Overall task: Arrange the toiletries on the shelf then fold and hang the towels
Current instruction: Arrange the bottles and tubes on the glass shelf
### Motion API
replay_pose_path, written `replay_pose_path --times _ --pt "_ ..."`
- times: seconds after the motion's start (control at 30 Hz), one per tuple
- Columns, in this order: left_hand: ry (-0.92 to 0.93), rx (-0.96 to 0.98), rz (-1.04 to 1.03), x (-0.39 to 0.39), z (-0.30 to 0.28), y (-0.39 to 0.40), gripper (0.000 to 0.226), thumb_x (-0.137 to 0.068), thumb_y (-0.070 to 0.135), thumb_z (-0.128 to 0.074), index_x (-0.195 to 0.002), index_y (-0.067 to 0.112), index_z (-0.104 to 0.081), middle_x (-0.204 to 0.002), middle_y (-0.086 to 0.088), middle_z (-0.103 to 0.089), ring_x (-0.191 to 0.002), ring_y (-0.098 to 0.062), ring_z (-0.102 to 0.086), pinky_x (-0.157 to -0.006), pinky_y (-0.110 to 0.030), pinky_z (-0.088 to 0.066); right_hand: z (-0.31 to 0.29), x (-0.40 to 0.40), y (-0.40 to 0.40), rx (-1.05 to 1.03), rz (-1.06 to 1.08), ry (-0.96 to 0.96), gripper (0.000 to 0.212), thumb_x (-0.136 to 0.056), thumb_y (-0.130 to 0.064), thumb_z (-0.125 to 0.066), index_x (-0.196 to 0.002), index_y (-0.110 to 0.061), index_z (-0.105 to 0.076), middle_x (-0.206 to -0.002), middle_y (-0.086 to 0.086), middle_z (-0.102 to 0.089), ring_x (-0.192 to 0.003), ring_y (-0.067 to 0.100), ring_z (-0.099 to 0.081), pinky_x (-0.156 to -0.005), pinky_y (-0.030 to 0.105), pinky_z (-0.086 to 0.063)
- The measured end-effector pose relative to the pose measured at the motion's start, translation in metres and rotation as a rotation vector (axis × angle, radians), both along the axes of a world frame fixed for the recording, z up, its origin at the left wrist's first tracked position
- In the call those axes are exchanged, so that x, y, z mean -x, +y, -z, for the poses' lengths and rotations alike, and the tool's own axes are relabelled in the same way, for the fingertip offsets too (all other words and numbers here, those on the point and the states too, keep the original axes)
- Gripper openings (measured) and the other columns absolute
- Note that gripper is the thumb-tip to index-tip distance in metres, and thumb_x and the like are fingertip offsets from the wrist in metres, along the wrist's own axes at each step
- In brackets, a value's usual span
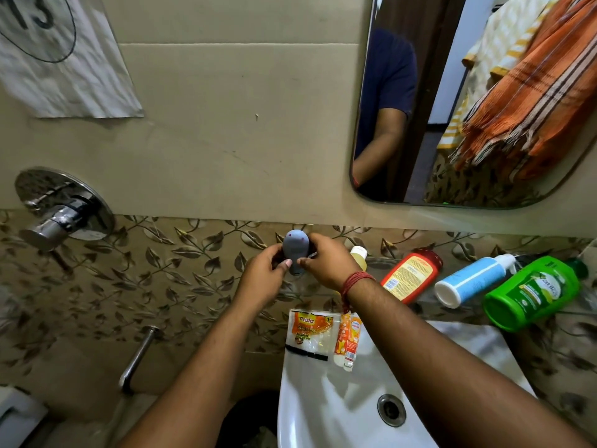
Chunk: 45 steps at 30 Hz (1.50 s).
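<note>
Both hands hold a small grey-blue bottle (295,250) up near the wall at the left end of a glass shelf (384,261). My left hand (263,279) pinches its lower part and my right hand (326,260) grips its right side. On the shelf lie a red bottle (410,274), a blue and white bottle (471,281) and a green bottle (533,292), all on their sides. A pale yellow bottle (359,255) shows behind my right hand. An orange striped towel (529,101) and a yellow-white towel (504,37) appear in the mirror.
A white sink (323,399) is below, with a scrub pad packet (310,333) and an orange tube (347,339) on its back rim. A chrome tap valve (61,208) sticks out at left. A pipe (139,357) and a dark bin (252,418) are lower down.
</note>
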<state>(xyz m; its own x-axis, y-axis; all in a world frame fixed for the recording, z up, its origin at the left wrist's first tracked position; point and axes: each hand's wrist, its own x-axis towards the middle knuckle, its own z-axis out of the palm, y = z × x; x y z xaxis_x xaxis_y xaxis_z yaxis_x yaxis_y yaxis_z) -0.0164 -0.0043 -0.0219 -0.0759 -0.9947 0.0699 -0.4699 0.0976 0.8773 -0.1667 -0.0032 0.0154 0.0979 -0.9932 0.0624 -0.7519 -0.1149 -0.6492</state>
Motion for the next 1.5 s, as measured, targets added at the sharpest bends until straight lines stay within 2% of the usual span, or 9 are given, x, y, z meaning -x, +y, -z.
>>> replay_pose_path --times 0.13,0.23,0.37,0.57,0.77,0.9,1.03,1.17,1.5 --pt "0.107 0.017 -0.068 -0.007 0.002 0.002 0.04 -0.1 0.012 -0.057 -0.139 0.022 -0.053 -0.131 0.005 -0.063 -0.119 -0.01 -0.059 -0.087 -0.02 -0.046 -0.01 0.019 0.003 0.096 0.004 0.074 0.036 -0.093 -0.015 -0.062 -0.129 -0.016 -0.055 -0.123 0.005 -0.065 -0.111 0.022 -0.062 -0.093 0.033 -0.052" --pt "0.053 0.277 -0.25 -0.009 0.004 0.025 0.023 -0.102 0.018 -0.054 -0.123 0.023 -0.061 -0.117 0.004 -0.066 -0.104 -0.006 -0.062 -0.076 -0.017 -0.048 -0.021 0.051 0.009 0.189 -0.018 0.272 0.036 -0.094 -0.011 -0.059 -0.129 -0.02 -0.056 -0.127 0.004 -0.062 -0.113 0.021 -0.059 -0.091 0.03 -0.051" --pt "-0.181 0.413 0.044 0.019 0.01 0.047 0.021 -0.099 0.017 -0.057 -0.119 0.02 -0.063 -0.113 0.004 -0.064 -0.099 -0.009 -0.061 -0.079 -0.03 -0.056 -0.023 0.083 0.02 0.012 -0.132 0.675 0.05 -0.088 -0.006 -0.061 -0.132 -0.026 -0.053 -0.13 0.006 -0.056 -0.117 0.028 -0.057 -0.094 0.042 -0.052" --pt "-0.551 0.418 0.195 0.066 0.012 0.049 0.039 -0.097 0.026 -0.058 -0.134 0.025 -0.05 -0.13 0.004 -0.057 -0.118 -0.016 -0.054 -0.097 -0.032 -0.045 -0.014 0.08 0.029 0.034 -0.161 0.717 0.064 -0.084 -0.006 -0.064 -0.142 -0.024 -0.045 -0.139 0.01 -0.047 -0.122 0.031 -0.052 -0.095 0.041 -0.052" --pt "-0.419 0.338 0.116 0.082 0.018 0.047 0.041 -0.096 0.023 -0.061 -0.135 0.025 -0.05 -0.13 0.004 -0.057 -0.117 -0.016 -0.055 -0.094 -0.034 -0.051 0.0 0.075 0.026 0.184 -0.164 0.789 0.059 -0.084 -0.015 -0.071 -0.137 -0.029 -0.049 -0.138 0.006 -0.047 -0.121 0.028 -0.048 -0.091 0.042 -0.053" --pt "0.011 0.256 0.051 0.082 0.011 0.049 0.037 -0.098 0.021 -0.061 -0.134 0.025 -0.053 -0.129 0.005 -0.059 -0.117 -0.01 -0.056 -0.093 -0.025 -0.048 -0.002 0.084 0.022 0.217 -0.154 0.661 0.05 -0.089 -0.013 -0.065 -0.134 -0.03 -0.052 -0.128 0.003 -0.055 -0.118 0.025 -0.053 -0.093 0.038 -0.05" --pt "0.268 0.117 0.022 0.081 -0.004 0.05 0.043 -0.102 0.02 -0.055 -0.142 0.025 -0.044 -0.141 0.003 -0.055 -0.127 -0.007 -0.053 -0.105 -0.029 -0.046 -0.009 0.094 0.018 0.131 0.027 0.2 0.04 -0.095 -0.012 -0.058 -0.134 -0.021 -0.055 -0.126 0.005 -0.064 -0.113 0.023 -0.06 -0.092 0.034 -0.049" --pt "0.183 -0.012 0.097 0.085 -0.011 0.047 0.053 -0.105 0.014 -0.047 -0.155 0.023 -0.03 -0.157 0.0 -0.041 -0.142 -0.014 -0.041 -0.105 -0.026 -0.036 -0.011 0.092 0.016 -0.004 0.071 -0.067 0.036 -0.098 -0.021 -0.058 -0.133 -0.018 -0.056 -0.123 0.008 -0.066 -0.108 0.024 -0.063 -0.091 0.043 -0.057" --pt "0.14 -0.124 0.121 0.093 -0.008 0.046 0.062 -0.104 0.005 -0.044 -0.158 0.028 -0.022 -0.157 -0.002 -0.042 -0.143 -0.015 -0.041 -0.102 -0.024 -0.034 -0.016 0.094 0.016 -0.117 0.071 -0.122 0.04 -0.095 -0.018 -0.063 -0.134 -0.019 -0.054 -0.125 0.004 -0.061 -0.11 0.023 -0.061 -0.094 0.045 -0.055"
